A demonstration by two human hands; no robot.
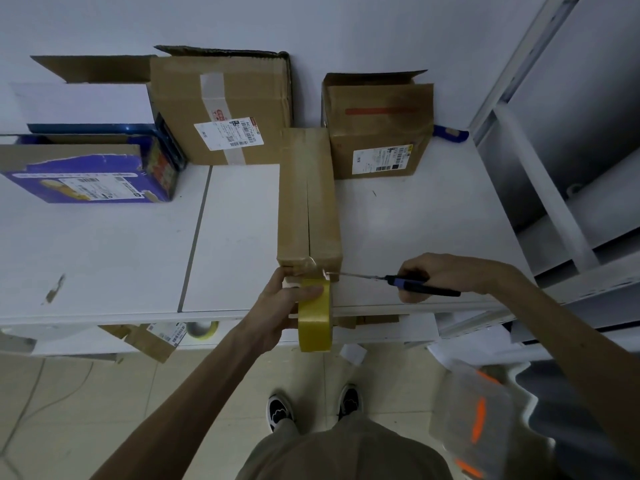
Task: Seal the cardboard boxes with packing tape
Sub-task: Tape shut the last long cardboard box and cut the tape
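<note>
A long narrow cardboard box lies on the white table, its shiny taped top seam running away from me. At its near end my left hand grips a yellow roll of packing tape, held on edge at the table's front; a strip of tape runs from the roll up to the box end. My right hand grips a blue-handled cutter, whose metal blade points left and meets the tape at the box's near right corner.
Against the wall stand an open taped box with a label, a smaller open box, and a purple printed box at left. A second tape roll and cardboard scraps lie under the table. A metal shelf frame rises at right.
</note>
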